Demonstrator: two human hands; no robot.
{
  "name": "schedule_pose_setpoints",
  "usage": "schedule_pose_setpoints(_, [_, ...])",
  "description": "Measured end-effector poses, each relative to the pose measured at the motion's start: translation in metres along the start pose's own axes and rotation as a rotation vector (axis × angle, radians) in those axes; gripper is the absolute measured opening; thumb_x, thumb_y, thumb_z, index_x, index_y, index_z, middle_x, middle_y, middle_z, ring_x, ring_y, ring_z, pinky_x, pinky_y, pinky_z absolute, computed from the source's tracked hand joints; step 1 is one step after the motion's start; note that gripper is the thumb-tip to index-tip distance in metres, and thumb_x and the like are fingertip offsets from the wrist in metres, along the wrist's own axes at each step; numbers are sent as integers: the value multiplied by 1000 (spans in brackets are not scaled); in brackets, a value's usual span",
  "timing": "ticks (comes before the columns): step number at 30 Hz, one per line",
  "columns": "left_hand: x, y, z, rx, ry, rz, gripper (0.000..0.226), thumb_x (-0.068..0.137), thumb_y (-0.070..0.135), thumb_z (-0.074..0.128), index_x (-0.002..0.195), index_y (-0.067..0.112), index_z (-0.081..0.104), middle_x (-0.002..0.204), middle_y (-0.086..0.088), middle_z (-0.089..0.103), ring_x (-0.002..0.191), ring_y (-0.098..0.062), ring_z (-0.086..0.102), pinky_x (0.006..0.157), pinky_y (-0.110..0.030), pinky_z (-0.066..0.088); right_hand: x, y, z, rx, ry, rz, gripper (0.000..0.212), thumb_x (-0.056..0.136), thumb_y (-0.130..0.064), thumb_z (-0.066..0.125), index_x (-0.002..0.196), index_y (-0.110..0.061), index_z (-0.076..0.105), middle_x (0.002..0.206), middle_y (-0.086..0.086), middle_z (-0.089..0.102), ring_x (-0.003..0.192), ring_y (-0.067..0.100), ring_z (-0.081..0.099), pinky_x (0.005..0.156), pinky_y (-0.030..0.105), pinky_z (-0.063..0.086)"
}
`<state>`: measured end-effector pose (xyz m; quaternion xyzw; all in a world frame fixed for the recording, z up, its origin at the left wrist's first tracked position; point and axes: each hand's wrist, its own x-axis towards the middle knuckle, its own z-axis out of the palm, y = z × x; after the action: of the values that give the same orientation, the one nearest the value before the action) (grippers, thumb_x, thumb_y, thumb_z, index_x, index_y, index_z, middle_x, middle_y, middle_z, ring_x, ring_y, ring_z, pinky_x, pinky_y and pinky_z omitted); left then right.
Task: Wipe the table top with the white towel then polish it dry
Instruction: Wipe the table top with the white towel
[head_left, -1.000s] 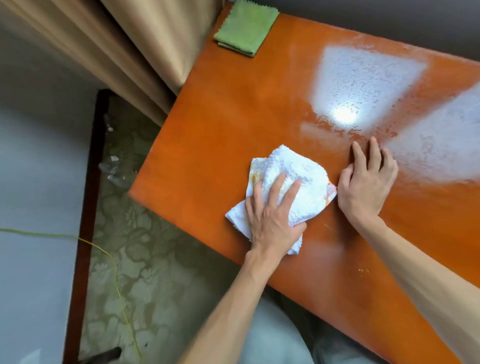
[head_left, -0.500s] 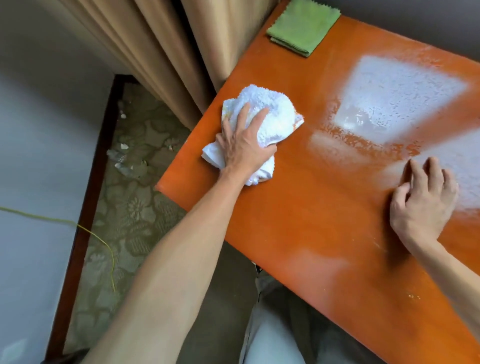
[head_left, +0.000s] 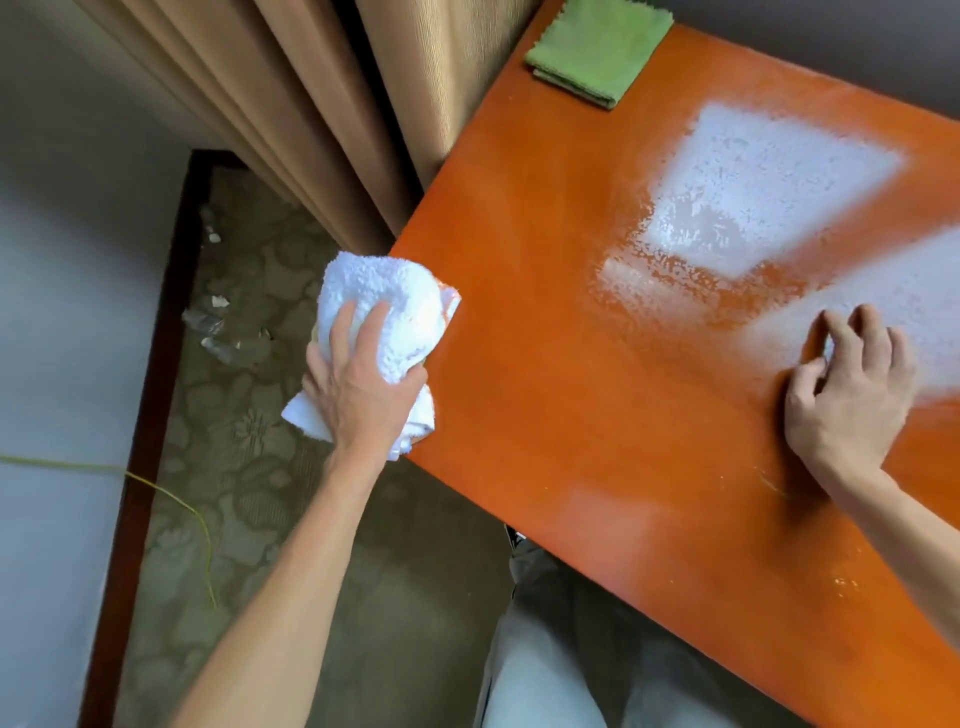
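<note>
- A person's pale trouser legs show at the bottom of the view, below the near edge of the orange table top.
- The left hand holds the bunched white towel at the table's left edge, fingers spread and curled over the cloth; much of the towel hangs past the edge, over the floor.
- The right hand rests on the table top well apart from the towel, fingers bent with the tips on the wood, holding nothing.
- Beyond the right hand, bright window reflections lie on the wet surface.
- Left of the table, a patterned carpet carries scraps of litter and a thin yellow cord.
- Tan curtains hang against the table's far left edge.
- A folded green cloth lies on the far corner.
</note>
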<state>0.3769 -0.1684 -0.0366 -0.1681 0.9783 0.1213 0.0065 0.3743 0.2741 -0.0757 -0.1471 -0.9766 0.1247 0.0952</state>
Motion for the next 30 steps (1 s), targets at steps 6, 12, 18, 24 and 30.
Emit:
schedule_pose_setpoints(6, [-66,38,14,40,-14,24,84,72,40,74,148,33,40,159,-1,32,135,-44,36,92,-60,43,-1,-2,-2,-11,-24,34,52,93,-29,34,142,-16,44,157,11,35,143,35,27,118,51,21])
schedule_pose_setpoints(12, [-92,113,35,28,-61,270,82,68,50,67,146,37,44,156,-4,39,136,-45,37,94,-61,40,1,0,0,-18,-18,30,52,93,-28,39,143,-18,45,156,11,37,143,35,29,119,50,21])
schedule_pose_setpoints(18, [-12,167,46,-34,-90,374,82,63,54,60,142,42,44,156,4,36,140,-41,34,101,-58,36,3,0,-1,-15,-25,32,52,93,-25,42,143,-18,47,156,11,38,144,34,30,120,50,19])
schedule_pose_setpoints(24, [83,212,42,-100,-219,379,94,69,67,67,151,46,26,158,1,23,141,-38,25,102,-57,32,3,-3,-3,-17,-36,32,54,91,-24,42,143,-16,47,156,13,36,146,34,28,121,53,18])
schedule_pose_setpoints(30, [68,223,42,-26,-176,361,85,77,60,65,152,48,28,162,6,19,143,-34,26,105,-51,31,4,-3,-2,-21,-57,28,57,90,-26,36,146,-18,43,158,13,33,147,34,25,124,51,11])
